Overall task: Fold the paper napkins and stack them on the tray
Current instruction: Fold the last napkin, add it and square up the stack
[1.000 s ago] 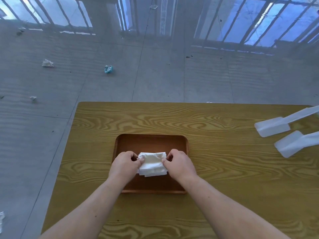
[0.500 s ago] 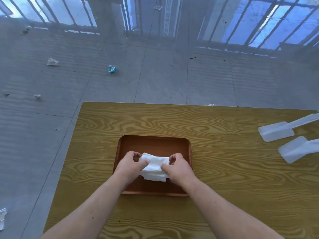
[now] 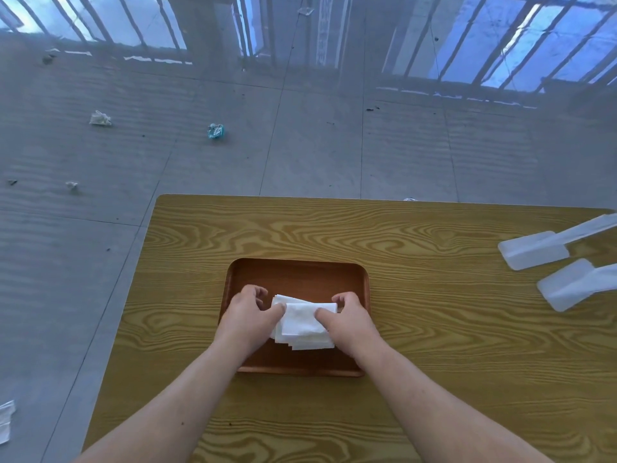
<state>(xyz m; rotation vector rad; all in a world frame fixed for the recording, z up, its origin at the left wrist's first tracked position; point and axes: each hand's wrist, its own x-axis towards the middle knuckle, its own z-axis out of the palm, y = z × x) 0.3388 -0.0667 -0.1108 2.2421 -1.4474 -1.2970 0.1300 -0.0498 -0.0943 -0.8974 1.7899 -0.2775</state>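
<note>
Far left, floor: a paper sheet (image 3: 6,419) at the near side, cut off by the frame edge. Farther back lie a small scrap (image 3: 71,186), a crumpled white wad (image 3: 99,118) and a teal wad (image 3: 215,131), all too small to make out more.

Bench (image 3: 434,329): left & far edges show. Near edge is out of frame, right side cut off.

Brown tray (image 3: 297,272) sits mid-bench, closer to the left edge, w/ bench top showing on its left, far & right sides. Its near corners are partly hidden under the wrists.

Left hand (image 3: 248,317) is over the tray's left part. Thumb is down on the left end of the napkin stack (image 3: 305,325), fingers curled at the far side, so the grip is a pinch on that end.

The stack is white & folded, inside the tray towards its near side. Layers are fanned unevenly at the near edge. Both ends are hidden by the hands, so no count. Can't tell if it rests on the tray floor or is held just off it.

Right hand (image 3: 349,320) mirrors this: thumb on the stack's right end, fingers curled behind, grip closed on it.

Far right are two translucent white plastic pieces, one farther (image 3: 534,250) and one nearer (image 3: 567,285). They're well apart from the tray, both cut off by the frame, type unclear.
</note>
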